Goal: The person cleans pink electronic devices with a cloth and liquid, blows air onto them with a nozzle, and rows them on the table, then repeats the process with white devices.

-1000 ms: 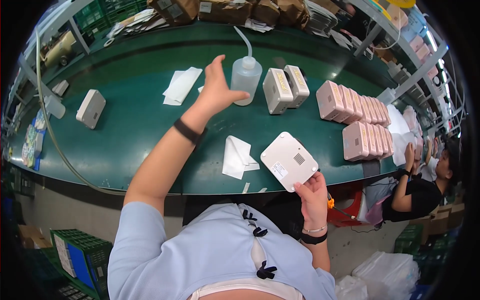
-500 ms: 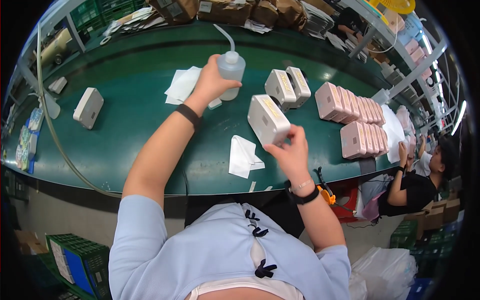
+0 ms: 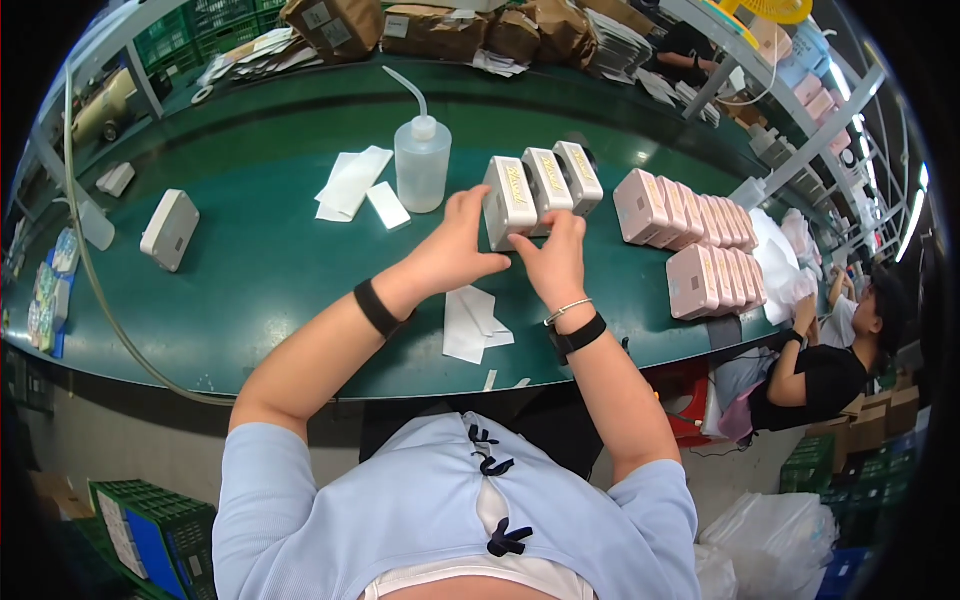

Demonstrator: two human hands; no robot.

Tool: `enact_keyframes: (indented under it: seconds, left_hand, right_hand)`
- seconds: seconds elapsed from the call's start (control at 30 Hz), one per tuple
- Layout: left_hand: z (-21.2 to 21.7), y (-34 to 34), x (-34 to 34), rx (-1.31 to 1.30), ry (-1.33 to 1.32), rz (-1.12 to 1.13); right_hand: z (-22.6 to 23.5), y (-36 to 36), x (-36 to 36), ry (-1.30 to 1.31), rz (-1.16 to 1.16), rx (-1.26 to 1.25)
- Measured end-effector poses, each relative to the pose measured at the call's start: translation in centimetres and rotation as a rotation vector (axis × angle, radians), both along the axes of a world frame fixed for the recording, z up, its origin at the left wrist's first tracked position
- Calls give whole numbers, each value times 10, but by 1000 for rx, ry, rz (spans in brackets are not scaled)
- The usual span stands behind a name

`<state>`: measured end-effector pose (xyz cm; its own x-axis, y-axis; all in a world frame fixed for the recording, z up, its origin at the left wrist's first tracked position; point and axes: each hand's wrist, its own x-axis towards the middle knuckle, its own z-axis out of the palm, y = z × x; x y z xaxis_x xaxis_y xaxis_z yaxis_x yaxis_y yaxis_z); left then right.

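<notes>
A white, rounded square case [image 3: 513, 200] with gold lettering stands upright at the front of a short row. My right hand [image 3: 556, 262] grips its lower right corner between thumb and fingers. Beside its left edge is my left hand [image 3: 448, 252], thumb and fingers spread, fingertips at or very near the case. Two similar white cases, the middle one [image 3: 549, 185] and the rear one [image 3: 580, 178], stand just behind to the right, with dark round parts between them. A translucent squeeze bottle [image 3: 422, 168] with a bent spout stands upright beyond my left hand.
White cloths [image 3: 352, 182] and a small white block [image 3: 388, 206] lie left of the bottle. A folded cloth [image 3: 470, 328] is near the front edge. Pink cases [image 3: 690, 280] stand in two rows at right, near a seated person [image 3: 815, 360]. Another white case [image 3: 170, 230] stands far left.
My left hand has let go of the squeeze bottle and come down beside the case. My right hand has moved the case up against the row, turning its lettered side toward me.
</notes>
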<state>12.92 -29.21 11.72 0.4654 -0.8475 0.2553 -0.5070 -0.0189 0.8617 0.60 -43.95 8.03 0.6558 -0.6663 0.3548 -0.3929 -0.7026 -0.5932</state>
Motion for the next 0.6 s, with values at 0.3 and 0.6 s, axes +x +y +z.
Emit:
enact_keyframes:
  seconds: [0.3,0.6]
  left_hand:
    - [-31,-58,15,-2,-165,2]
    - [-33,-77,-2,10,-263,156]
  right_hand:
    - [16,-50,-5,-10,-125,-33]
    - [8,-100,7,-453,257,646]
